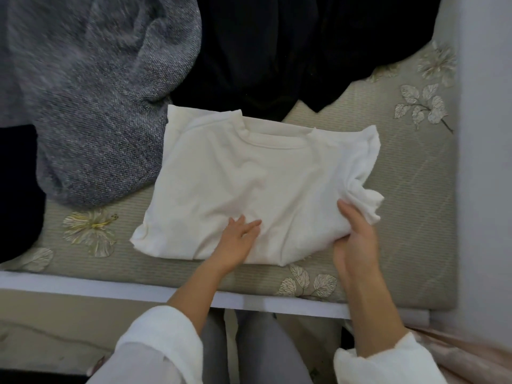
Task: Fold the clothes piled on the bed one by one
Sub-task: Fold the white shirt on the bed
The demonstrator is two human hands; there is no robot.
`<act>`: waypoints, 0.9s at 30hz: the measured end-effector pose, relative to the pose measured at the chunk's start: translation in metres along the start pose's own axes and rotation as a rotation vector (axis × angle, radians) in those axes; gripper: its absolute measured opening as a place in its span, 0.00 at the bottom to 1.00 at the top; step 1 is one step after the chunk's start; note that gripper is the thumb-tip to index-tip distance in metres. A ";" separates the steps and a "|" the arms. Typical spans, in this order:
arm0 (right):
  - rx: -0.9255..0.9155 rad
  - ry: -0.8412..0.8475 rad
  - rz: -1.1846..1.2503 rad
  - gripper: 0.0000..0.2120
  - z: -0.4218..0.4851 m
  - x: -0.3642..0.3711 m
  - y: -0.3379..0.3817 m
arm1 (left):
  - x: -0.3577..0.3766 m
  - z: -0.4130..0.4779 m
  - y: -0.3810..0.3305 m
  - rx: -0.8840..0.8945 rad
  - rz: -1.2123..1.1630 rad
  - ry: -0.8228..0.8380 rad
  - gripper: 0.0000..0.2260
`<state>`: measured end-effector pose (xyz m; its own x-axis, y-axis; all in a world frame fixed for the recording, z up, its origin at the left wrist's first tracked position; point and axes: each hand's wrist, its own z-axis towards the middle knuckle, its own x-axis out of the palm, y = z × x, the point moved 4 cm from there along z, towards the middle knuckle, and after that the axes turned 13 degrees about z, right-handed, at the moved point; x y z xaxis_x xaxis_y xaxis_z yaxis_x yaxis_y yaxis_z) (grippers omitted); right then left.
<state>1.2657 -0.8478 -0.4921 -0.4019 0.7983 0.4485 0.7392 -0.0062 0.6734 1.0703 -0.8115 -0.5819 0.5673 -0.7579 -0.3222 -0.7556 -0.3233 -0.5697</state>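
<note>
While left hand (235, 242) lies flat, fingers straight, on near edge of white shirt (249, 167), right hand (357, 236) grips bunched fabric at shirt's right side, thumb on top. Shirt partly folded, collar facing far side, lying on bed (401, 189) near its front edge. Grey sweater (97, 106) heaped just left of shirt, touching its far left corner. Black clothes (277, 51) piled behind shirt. White bed frame (83, 284) runs along front.

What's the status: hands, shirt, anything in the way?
Left hand flat on white shirt. Right hand grips its bunched right edge. Shirt partly folded. Grey sweater and black clothes crowd its far side.
</note>
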 end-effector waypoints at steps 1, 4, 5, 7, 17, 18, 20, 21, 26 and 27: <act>0.018 0.090 -0.002 0.16 -0.008 0.022 -0.010 | -0.015 -0.005 0.000 -0.042 -0.217 -0.011 0.15; 0.067 0.265 -0.180 0.14 -0.034 0.075 -0.048 | -0.058 -0.021 0.019 -0.146 -0.850 0.042 0.16; 0.086 0.333 -0.267 0.14 -0.042 0.090 -0.064 | -0.074 -0.025 0.030 -0.153 -1.003 0.037 0.17; 0.174 0.510 -0.359 0.15 -0.059 0.118 -0.099 | -0.104 -0.032 0.057 -0.159 -1.169 -0.007 0.20; 0.184 0.545 -1.212 0.12 -0.044 0.094 -0.177 | -0.148 -0.030 0.122 -0.181 -0.635 -0.109 0.15; 0.105 0.427 -1.200 0.11 -0.034 0.086 -0.168 | -0.149 -0.027 0.125 -0.195 -0.535 -0.176 0.14; -0.061 0.225 -1.219 0.11 -0.017 0.068 -0.147 | -0.150 -0.024 0.126 -0.182 -0.468 -0.275 0.11; -0.130 0.142 -1.250 0.13 -0.010 0.059 -0.138 | -0.149 -0.024 0.127 -0.169 -0.491 -0.297 0.10; 0.278 -0.066 -1.021 0.30 0.003 0.015 -0.140 | -0.142 -0.032 0.148 -0.293 -0.254 -0.463 0.20; 0.382 -0.091 -0.884 0.33 0.000 0.008 -0.145 | -0.138 -0.033 0.150 -0.322 -0.279 -0.426 0.24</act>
<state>1.1550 -0.8406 -0.5861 -0.8657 0.4644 -0.1868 0.3223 0.8026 0.5019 0.8675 -0.7741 -0.5982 0.7895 -0.3479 -0.5056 -0.5828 -0.6832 -0.4400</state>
